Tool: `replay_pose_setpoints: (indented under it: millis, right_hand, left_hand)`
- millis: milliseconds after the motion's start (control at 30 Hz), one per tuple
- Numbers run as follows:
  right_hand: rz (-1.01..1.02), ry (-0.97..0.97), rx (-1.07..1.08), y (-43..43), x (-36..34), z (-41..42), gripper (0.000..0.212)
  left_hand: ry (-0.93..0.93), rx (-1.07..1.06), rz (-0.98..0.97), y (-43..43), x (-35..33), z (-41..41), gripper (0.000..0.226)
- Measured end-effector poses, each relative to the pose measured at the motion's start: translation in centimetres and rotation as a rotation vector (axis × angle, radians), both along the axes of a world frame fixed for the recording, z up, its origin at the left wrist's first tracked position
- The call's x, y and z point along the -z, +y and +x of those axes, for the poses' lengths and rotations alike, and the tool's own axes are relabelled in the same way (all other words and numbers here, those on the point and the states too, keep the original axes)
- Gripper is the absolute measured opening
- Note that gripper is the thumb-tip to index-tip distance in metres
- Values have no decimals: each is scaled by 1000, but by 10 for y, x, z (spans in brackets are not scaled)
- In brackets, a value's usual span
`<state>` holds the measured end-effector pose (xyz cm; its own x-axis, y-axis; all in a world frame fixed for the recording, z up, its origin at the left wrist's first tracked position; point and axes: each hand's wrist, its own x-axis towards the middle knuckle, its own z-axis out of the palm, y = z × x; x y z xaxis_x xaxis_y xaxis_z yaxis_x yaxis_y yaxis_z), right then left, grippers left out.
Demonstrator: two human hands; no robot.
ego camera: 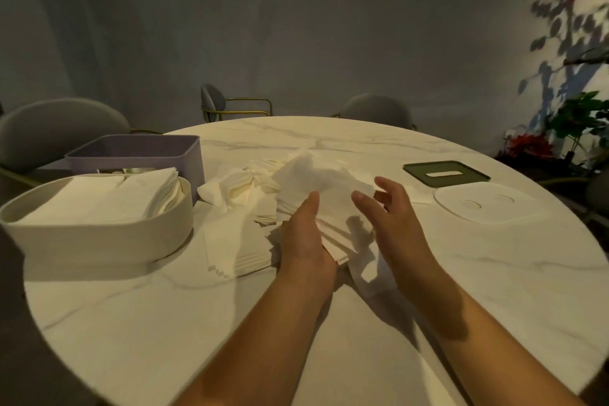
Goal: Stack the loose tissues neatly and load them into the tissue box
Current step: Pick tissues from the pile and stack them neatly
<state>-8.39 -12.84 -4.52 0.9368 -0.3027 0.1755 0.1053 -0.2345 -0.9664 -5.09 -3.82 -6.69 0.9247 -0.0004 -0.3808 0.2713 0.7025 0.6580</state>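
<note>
At the centre of the table (148,323), the loose tissues (316,175) lie heaped. The left hand (304,241) grips a fanned bunch of them, and the right hand (392,217) hovers beside it, fingers spread, holding nothing. The sheets look light, floppy and slippery, so they are probably best pinched at the edges and squared before going to the white tissue box (99,241) on the left.

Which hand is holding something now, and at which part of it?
The left hand holds the bundle of tissues at its near end, thumb on top. The right hand is open beside it and grips nothing.
</note>
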Motion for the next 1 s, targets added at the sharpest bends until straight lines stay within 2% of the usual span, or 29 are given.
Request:
replay_pose_setpoints:
  millis: [133,267,367,433,533,633,733,900,1000]
  right_hand:
    - [229,151,-67,-1,4,-19,64]
    - [380,125,-220,8,14,-36,44]
    - [320,42,-213,10,14,-41,38]
    - [293,-10,-184,7,13,-42,38]
    - [220,-106,-187,4,14,-44,42]
    - [203,-161,-204,5,17,-46,39]
    - [164,-163,-232,5,21,-47,39]
    - [-31,-49,-302,11,19,-48,66]
    - [-40,-109,-263,10,19,-48,69]
  left_hand:
    - [-17,3,-38,10,1,-19,44]
    - [-79,18,-66,25,3,-39,44]
    - [-226,-10,3,34,4,-53,42]
    - [-317,-56,124,47,5,-58,50]
    - [-428,-17,309,69,4,-65,58]
    - [-500,-22,516,82,3,-70,61]
    - [-539,38,637,85,4,-71,68]
    - [-570,70,884,77,-3,-75,75]
    - [-624,66,852,77,-4,-76,78]
